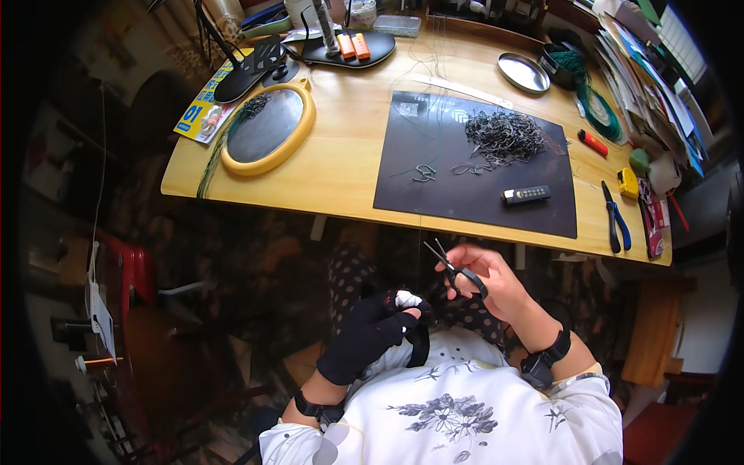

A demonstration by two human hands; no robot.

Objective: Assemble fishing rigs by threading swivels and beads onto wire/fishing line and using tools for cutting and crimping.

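Note:
My right hand [484, 280] is closed around a small pair of scissors [467, 276], its fingers at the black handles. The two blades stand apart and point up toward the table edge. Just left of it and lower, my left hand [370, 329] wears a black fingerless glove, with a white wrap on one finger. Its fingers are curled together over my lap; what they pinch is too small or hidden to make out. On the dark mat [434, 200] in front lie a heap of dark metal hooks [504, 139], a few loose hooks [424, 173] and a black stick-shaped device [526, 194].
A yellow-rimmed round tray [308, 128] holding green strands [215, 159] stands at the left. Pliers [613, 218], a yellow tape measure [628, 184], a red lighter [593, 142] and green cord [597, 112] line the right. Behind are a round metal dish [524, 73] and a ruler [463, 91].

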